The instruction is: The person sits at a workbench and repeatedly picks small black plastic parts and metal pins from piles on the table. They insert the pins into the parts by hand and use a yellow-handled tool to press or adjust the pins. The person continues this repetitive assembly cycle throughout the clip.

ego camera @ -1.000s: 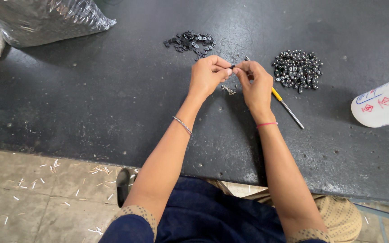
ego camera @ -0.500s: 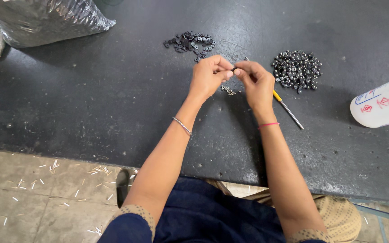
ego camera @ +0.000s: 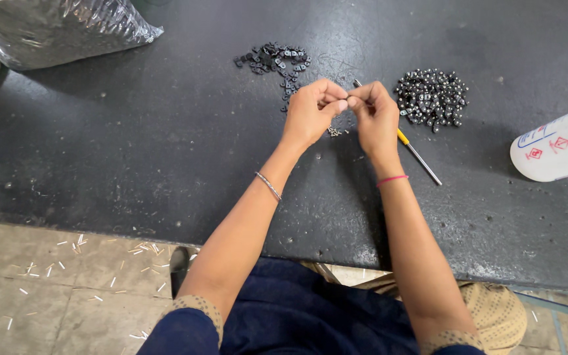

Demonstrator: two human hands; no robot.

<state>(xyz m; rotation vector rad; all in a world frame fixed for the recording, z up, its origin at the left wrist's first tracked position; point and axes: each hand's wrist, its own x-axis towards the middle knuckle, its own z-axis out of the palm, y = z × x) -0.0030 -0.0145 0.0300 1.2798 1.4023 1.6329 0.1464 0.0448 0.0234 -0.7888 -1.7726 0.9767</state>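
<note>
My left hand [ego camera: 312, 112] and my right hand [ego camera: 374, 115] meet fingertip to fingertip over the black mat [ego camera: 133, 144], pinching a tiny part between them that is too small to make out. A thin tool with a yellow grip [ego camera: 410, 147] lies under my right hand. Behind my left hand sits a pile of small black parts [ego camera: 274, 60]. To the right of my right hand is a heap of small dark round pieces [ego camera: 430, 96]. A few tiny metal bits [ego camera: 334, 132] lie on the mat just under my hands.
A clear plastic bag full of dark parts [ego camera: 60, 26] lies at the far left. A white plastic bottle [ego camera: 557, 144] lies on its side at the right edge. The mat's front edge meets a tiled floor [ego camera: 47, 289] strewn with small white scraps.
</note>
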